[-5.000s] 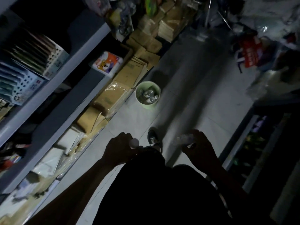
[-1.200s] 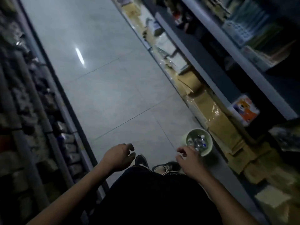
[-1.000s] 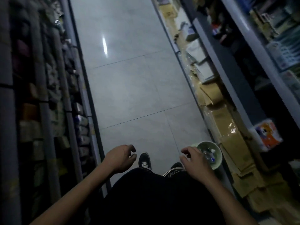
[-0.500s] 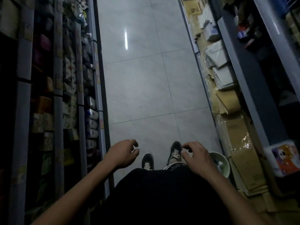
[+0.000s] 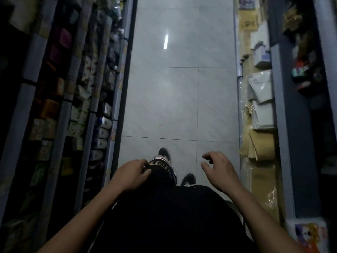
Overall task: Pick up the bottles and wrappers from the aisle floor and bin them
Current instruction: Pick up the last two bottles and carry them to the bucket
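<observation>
Aisle floor point(image 5: 175, 99) runs straight ahead, grey tiles with a streak of light reflected on it, and from this head view I can't make out a single bottle or wrapper on it, nor a bin anywhere in the shot. So nothing of the task's stuff sits near either hand.

Left hand point(image 5: 132, 175) is down low by the left thigh, fingers loosely curled and resting against the lettered hem of the black shorts point(image 5: 160, 164). It's holding nothing. Right hand point(image 5: 219, 169) hangs out in front over the floor, fingers spread and bent a bit, thumb apart, also holding nothing.

Two dark shoes point(image 5: 165, 153) show between the hands, one ahead of the other.

Left shelves point(image 5: 87, 99) are packed with small boxed goods, pretty dark and blurry. On the right, brown paper packs wrapped in plastic point(image 5: 259, 143) sit at floor level beside a grey shelf point(image 5: 290, 125), with a pack bearing a cartoon print point(image 5: 308, 234) at the bottom corner.
</observation>
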Motion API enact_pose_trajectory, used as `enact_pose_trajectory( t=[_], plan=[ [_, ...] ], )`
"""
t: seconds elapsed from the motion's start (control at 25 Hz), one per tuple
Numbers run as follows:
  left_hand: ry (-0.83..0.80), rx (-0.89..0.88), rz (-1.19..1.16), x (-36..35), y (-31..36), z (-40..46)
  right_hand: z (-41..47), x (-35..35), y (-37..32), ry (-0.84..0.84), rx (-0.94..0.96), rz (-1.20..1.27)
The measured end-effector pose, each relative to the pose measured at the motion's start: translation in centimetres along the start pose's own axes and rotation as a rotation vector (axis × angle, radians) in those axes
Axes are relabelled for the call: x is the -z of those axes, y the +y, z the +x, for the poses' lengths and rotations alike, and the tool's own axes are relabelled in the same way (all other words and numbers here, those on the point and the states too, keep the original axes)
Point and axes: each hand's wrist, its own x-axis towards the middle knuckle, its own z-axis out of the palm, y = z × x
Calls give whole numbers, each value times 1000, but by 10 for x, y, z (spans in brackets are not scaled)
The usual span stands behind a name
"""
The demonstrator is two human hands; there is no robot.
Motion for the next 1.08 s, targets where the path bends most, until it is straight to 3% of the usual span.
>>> enact_pose_trajectory(
  t=[0.28,0.56,0.88,1.08],
  plan=[
    [70,132,-219,81,-24,85,145,51,-80,-40,89,-104],
    [94,-15,-150,214,-6,205,216,103,-107,36,-26,-56],
    [114,-167,-34,330,89,357,305,178,-77,118,-192,48],
    [70,-134,-13,379,149,427,398,252,-69,86,-174,69]
  ],
)
